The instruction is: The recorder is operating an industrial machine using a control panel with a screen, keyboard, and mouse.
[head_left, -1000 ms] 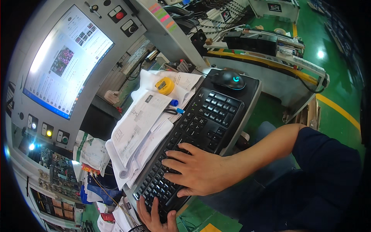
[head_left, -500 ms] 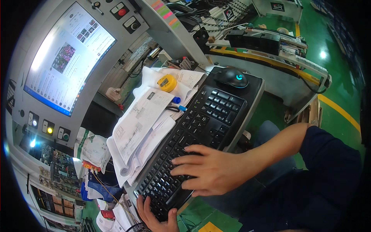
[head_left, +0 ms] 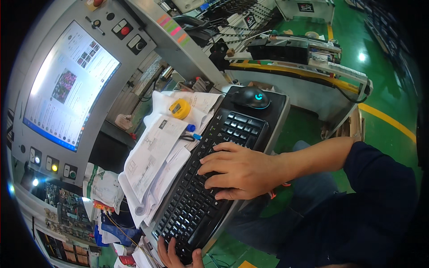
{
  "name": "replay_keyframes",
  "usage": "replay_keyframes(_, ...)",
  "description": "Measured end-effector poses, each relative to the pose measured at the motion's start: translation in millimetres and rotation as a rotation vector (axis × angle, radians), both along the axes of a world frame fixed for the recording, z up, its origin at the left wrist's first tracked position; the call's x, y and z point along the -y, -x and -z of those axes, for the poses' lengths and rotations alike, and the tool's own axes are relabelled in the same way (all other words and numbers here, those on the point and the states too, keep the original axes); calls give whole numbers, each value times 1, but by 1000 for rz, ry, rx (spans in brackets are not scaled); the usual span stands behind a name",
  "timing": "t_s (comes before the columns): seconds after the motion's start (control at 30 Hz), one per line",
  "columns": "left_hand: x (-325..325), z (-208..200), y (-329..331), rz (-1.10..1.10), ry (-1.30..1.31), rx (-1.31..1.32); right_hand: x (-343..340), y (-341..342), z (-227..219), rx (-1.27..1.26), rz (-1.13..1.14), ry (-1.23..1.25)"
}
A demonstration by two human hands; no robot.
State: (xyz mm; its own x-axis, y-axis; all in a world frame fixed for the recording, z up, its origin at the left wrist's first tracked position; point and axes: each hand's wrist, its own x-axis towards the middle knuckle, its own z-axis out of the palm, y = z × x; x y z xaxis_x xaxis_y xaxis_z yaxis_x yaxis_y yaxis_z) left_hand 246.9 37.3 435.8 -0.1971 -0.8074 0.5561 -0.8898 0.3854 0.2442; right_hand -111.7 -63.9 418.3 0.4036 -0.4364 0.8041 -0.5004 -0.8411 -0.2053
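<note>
A black keyboard [head_left: 210, 178] lies slantwise on a dark tray. My right hand [head_left: 239, 169] rests palm down on its middle keys, fingers spread and pointing left. My left hand [head_left: 178, 257] shows only at the bottom edge, fingers curled over the keyboard's near end. A black mouse [head_left: 251, 97] with a glowing blue mark sits at the tray's far end, apart from both hands. Left of the keyboard lies a stack of printed papers [head_left: 154, 156] with a yellow tape measure [head_left: 180, 108] and a blue pen [head_left: 191, 130] on top.
A lit monitor [head_left: 67, 87] fills a grey control panel at upper left, with buttons [head_left: 123, 29] above and small lamps [head_left: 53, 166] below. Circuit boards and wiring [head_left: 67, 207] show at lower left. A machine with a yellow edge [head_left: 295, 73] stands behind, on green floor [head_left: 380, 89].
My right hand has moved up the keyboard toward its middle keys. My left hand stays at the keyboard's near end. The view has shifted slightly.
</note>
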Motion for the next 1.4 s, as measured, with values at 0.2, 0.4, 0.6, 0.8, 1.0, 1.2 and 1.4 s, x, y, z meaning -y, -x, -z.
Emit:
replay_keyframes(0.2,-1,2,1,5,34,-46,-4,-1,-3,11,112,-23)
replay_keyframes(0.4,-1,4,-6,40,50,-48,-7,-4,-5,2,101,2)
replay_keyframes(0.6,1,5,-9,47,34,-1,-14,-18,0,-29,12,-28)
replay_keyframes(0.8,8,-1,-9,-1,-43,65,-17,-49,3,-45,-90,-40)
replay_keyframes(1.0,7,-3,-7,-37,-35,88,-19,-65,1,-109,-67,-54)
replay_keyframes(1.2,-3,5,9,-131,-27,-352,-27,-62,2,-39,-185,-54)
replay_keyframes(1.4,-1,-1,2,-203,-38,-78,-19,-65,1,1,-172,-42)
